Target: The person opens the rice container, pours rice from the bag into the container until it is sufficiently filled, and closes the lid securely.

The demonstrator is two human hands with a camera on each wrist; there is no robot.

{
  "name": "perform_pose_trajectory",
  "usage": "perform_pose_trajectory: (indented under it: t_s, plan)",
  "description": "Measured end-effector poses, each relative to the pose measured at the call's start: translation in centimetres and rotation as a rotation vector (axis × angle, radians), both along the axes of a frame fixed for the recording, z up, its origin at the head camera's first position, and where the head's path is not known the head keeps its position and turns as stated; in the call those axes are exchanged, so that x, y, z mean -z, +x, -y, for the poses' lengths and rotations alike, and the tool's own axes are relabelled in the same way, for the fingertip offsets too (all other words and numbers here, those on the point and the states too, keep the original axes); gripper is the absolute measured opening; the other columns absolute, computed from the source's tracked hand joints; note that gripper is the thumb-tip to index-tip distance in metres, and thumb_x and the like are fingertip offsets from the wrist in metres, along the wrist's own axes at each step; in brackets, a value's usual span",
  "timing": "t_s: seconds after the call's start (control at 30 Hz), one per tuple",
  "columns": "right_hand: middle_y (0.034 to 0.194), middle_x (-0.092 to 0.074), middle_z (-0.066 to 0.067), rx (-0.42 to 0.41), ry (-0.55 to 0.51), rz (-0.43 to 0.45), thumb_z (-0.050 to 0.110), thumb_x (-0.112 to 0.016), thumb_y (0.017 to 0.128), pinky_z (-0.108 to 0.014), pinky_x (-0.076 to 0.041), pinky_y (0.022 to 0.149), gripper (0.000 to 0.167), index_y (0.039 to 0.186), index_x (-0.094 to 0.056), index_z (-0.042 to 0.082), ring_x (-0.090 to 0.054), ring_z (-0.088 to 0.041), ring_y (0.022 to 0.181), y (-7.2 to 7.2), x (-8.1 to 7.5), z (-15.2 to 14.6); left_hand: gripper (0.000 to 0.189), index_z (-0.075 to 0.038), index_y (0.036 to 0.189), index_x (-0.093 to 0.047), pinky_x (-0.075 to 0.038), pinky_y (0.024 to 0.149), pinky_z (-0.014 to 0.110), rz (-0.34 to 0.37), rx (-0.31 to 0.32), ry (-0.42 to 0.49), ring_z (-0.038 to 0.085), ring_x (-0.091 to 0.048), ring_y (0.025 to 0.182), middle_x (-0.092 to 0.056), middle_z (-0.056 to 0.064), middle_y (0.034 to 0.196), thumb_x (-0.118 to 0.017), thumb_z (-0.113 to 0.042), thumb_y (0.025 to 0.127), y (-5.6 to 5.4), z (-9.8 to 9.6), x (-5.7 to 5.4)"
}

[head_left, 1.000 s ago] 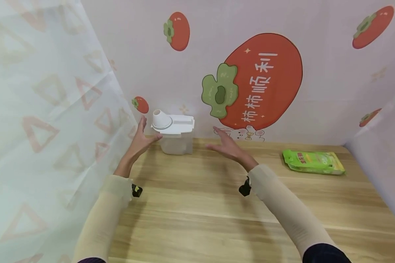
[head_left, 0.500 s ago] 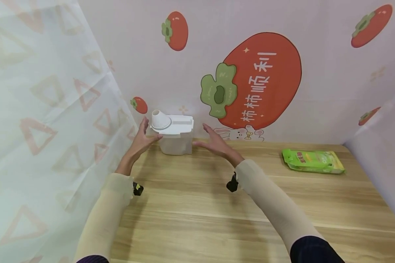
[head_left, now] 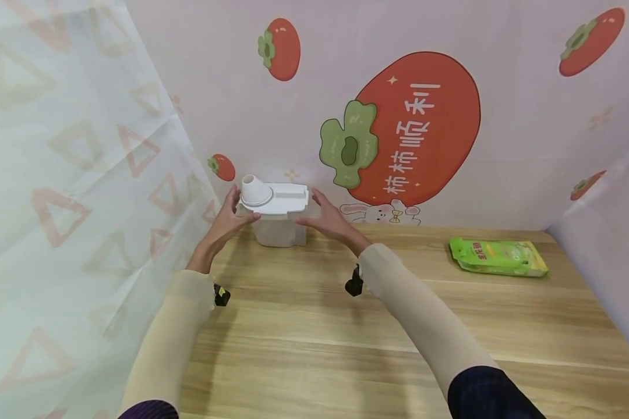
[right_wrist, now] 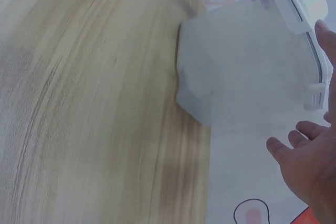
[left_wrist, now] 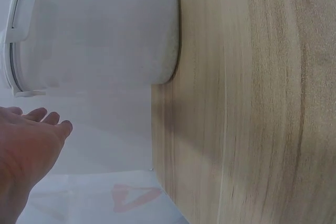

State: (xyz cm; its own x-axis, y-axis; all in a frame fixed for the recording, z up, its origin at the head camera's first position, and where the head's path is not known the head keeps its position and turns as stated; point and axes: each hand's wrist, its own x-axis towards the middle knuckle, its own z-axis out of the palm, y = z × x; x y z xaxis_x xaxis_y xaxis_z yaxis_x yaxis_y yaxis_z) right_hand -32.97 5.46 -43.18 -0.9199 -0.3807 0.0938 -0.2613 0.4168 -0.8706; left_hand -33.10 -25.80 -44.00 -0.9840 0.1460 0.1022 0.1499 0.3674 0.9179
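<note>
A translucent plastic storage container [head_left: 279,234] stands upright on the table against the back wall. Its white lid [head_left: 289,201] carries a cone-shaped spout [head_left: 254,189]. At the container's left end is my left hand [head_left: 225,224], fingers extended and thumb toward the front; the left wrist view shows its fingers [left_wrist: 51,119] near the lid's edge with a small gap. On the other end, my right hand [head_left: 329,220] has its thumb and fingers spread around the corner. The right wrist view shows that hand [right_wrist: 310,169] apart from the container, with its thumb close to the lid.
A green and yellow pack [head_left: 498,256] lies at the right of the wooden table [head_left: 293,337]. Behind runs a pale wall [head_left: 188,70] printed with persimmons. A patterned white sheet [head_left: 73,233] bounds the left side, and another panel [head_left: 613,250] the right.
My right hand has moved left, from well beside the container to close at its right end. My left hand has shifted slightly nearer to the left end. The container has stayed put.
</note>
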Motion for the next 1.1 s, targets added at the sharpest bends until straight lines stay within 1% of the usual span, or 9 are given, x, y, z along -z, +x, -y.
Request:
perform_pose_trajectory:
  t_s: [0.2,0.3,0.47,0.57,0.67,0.7,0.87,0.93,1.1]
  plan:
    - [0.173,-0.031,-0.012,-0.011,-0.029,0.011,0.045,-0.08,0.094,-0.055,-0.028,0.128,0.105,0.172,-0.014,0.019,-0.026,-0.029,0.161,-0.3,0.3,0.7,0.116,-0.016,0.171,0.005,-0.007,0.134,0.044,0.004,0.023,-0.008,0.022,-0.003,0.165,-0.002,0.007,0.179,-0.08,-0.031,0.094,-0.4,-0.2,0.1]
    - [0.173,-0.031,-0.011,-0.011,-0.04,0.026,0.046,-0.079,0.094,-0.054,-0.026,0.129,0.105,0.172,-0.013,0.021,-0.025,-0.029,0.161,-0.6,0.5,0.9,0.114,-0.017,0.171,0.003,-0.005,0.134,0.045,0.024,0.033,0.0,0.023,-0.001,0.164,-0.001,0.007,0.179,-0.08,-0.027,0.094,-0.4,-0.4,-0.2]
    - [0.173,-0.032,-0.009,-0.01,-0.056,0.042,0.047,-0.08,0.094,-0.053,-0.025,0.129,0.104,0.172,-0.014,0.024,-0.025,-0.029,0.161,-0.9,0.8,1.3,0.112,-0.014,0.171,0.001,-0.009,0.133,0.047,0.06,0.05,0.037,0.028,-0.004,0.164,-0.003,0.01,0.179,-0.08,-0.023,0.094,0.7,-1.1,-1.9]
    - [0.171,-0.035,-0.009,-0.016,-0.109,0.036,0.042,-0.08,0.095,-0.055,-0.026,0.129,0.1,0.171,-0.017,0.024,-0.026,-0.029,0.161,-1.1,0.9,1.6,0.112,-0.013,0.171,0.001,-0.013,0.133,0.049,0.064,0.06,0.055,0.03,-0.007,0.164,-0.006,0.011,0.179,-0.079,-0.023,0.095,1.2,-1.5,-2.7]
    - [0.17,-0.037,-0.009,-0.028,-0.166,0.03,0.035,-0.081,0.095,-0.055,-0.027,0.128,0.097,0.17,-0.02,0.022,-0.027,-0.029,0.16,-1.2,0.9,1.9,0.112,-0.014,0.172,0.001,-0.017,0.132,0.051,0.064,0.064,0.071,0.031,-0.012,0.163,-0.011,0.013,0.178,-0.08,-0.023,0.095,1.0,-1.6,-2.6]
    - [0.169,-0.038,-0.009,-0.033,-0.182,0.03,0.032,-0.081,0.096,-0.055,-0.028,0.128,0.097,0.17,-0.02,0.021,-0.027,-0.029,0.16,-1.2,0.9,2.0,0.112,-0.015,0.172,0.001,-0.018,0.131,0.051,0.064,0.066,0.081,0.031,-0.013,0.163,-0.012,0.013,0.177,-0.08,-0.023,0.095,0.8,-1.5,-2.4]
    - [0.166,-0.042,-0.01,-0.031,-0.207,0.033,0.029,-0.081,0.096,-0.052,-0.032,0.127,0.095,0.169,-0.021,0.019,-0.031,-0.028,0.158,-1.3,1.0,2.4,0.111,-0.021,0.172,-0.001,-0.022,0.131,0.048,0.064,0.062,0.112,0.027,-0.017,0.162,-0.018,0.01,0.176,-0.08,-0.022,0.095,-0.7,-1.1,-0.6]
    - [0.164,-0.044,-0.009,-0.028,-0.203,0.03,0.03,-0.081,0.096,-0.05,-0.034,0.126,0.094,0.168,-0.022,0.02,-0.033,-0.027,0.157,-1.4,1.0,2.5,0.11,-0.023,0.172,-0.003,-0.025,0.13,0.047,0.058,0.06,0.117,0.025,-0.022,0.161,-0.023,0.009,0.174,-0.081,-0.023,0.095,-1.2,-1.0,0.0]
    - [0.159,-0.048,-0.007,-0.019,-0.197,0.004,0.03,-0.082,0.095,-0.048,-0.038,0.124,0.094,0.167,-0.022,0.02,-0.039,-0.027,0.154,-1.7,1.0,2.7,0.107,-0.021,0.172,-0.008,-0.03,0.128,0.047,0.035,0.064,0.123,0.026,-0.031,0.156,-0.033,0.011,0.168,-0.082,-0.021,0.094,-1.6,-1.2,0.2]
